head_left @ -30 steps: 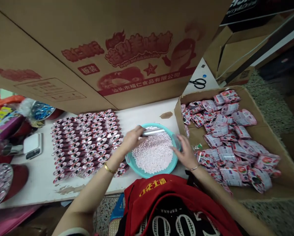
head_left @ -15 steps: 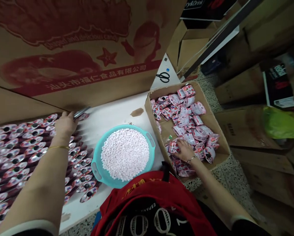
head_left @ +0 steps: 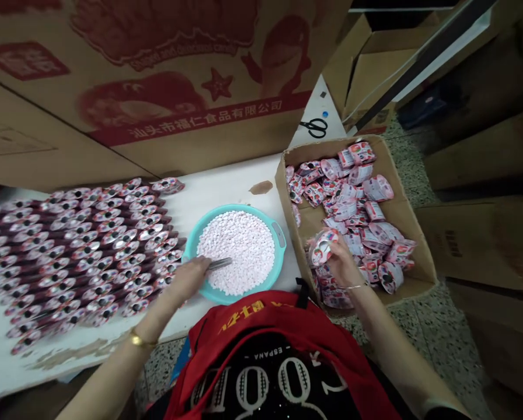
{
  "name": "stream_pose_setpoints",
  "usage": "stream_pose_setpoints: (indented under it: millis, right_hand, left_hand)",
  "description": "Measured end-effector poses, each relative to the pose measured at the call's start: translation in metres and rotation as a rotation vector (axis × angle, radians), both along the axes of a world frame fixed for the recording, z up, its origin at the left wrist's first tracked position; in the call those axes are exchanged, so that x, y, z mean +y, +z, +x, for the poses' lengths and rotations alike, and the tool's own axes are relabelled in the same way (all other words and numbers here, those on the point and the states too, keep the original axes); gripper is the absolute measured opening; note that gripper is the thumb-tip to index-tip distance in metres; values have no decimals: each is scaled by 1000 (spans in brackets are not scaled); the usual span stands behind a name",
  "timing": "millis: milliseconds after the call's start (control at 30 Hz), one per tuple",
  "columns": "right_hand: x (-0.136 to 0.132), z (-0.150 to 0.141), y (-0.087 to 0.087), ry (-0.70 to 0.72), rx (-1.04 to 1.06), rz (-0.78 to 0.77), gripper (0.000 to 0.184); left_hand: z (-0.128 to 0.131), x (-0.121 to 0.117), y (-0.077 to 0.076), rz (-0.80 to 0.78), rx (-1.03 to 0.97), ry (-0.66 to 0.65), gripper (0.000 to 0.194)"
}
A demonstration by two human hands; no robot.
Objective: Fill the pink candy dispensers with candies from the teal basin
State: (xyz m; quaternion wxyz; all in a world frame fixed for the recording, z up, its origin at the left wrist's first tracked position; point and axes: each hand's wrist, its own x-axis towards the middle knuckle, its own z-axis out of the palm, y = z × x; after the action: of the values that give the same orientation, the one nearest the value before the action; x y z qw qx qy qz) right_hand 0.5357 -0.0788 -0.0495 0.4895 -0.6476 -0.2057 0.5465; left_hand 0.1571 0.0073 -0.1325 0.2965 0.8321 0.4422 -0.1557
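My left hand (head_left: 194,274) is closed around a slim silver metal tool (head_left: 220,263) that resembles tweezers. Its tip lies over the small white candies (head_left: 241,242) filling a round turquoise basin (head_left: 280,265). At the right, my right hand (head_left: 341,259) grips a small pink printed packet (head_left: 324,247), lifted a little above the other packets in the cardboard box (head_left: 423,271). The packet's end faces up toward me. Left of the basin, rows of open-topped packets (head_left: 99,248) stand close together on the white table (head_left: 220,184).
Large printed cartons (head_left: 191,134) wall off the back of the table. Black-handled scissors (head_left: 316,127) lie in the far corner beside a dark slanted post (head_left: 423,67). More cardboard cartons (head_left: 484,245) are stacked at the right. A brown patch (head_left: 260,187) marks the tabletop.
My left hand has come from the back of the packet rows to the basin with the metal tool. My right hand has raised a packet and turned its end upward. The view has shifted left.
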Motion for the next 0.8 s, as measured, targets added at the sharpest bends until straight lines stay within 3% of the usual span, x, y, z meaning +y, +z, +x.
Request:
stream_pose_setpoints:
  millis: [133,233,333,400,500,633,800]
  right_hand:
    - [-6,-22,5,15,99,15,59]
    - [-12,-48,-3,101,262,-55,46]
    - [-20,-69,-17,171,398,-146,35]
    - [-23,-76,-27,160,439,-178,34]
    - [-22,-81,-40,101,412,-182,36]
    - [-7,-91,-55,-7,322,-147,39]
    - [12,-111,-67,-52,226,-86,45]
  left_hand:
    - [46,-28,-32,-5,-95,126,23]
    - [83,-33,-51,-21,-262,239,22]
    - [98,-33,-57,-21,-331,289,23]
    - [92,-30,-53,-36,-361,286,25]
    - [64,-20,-33,-55,-442,265,27]
    - [27,-7,15,16,-500,200,30]
    - [17,0,73,83,-385,45,27]
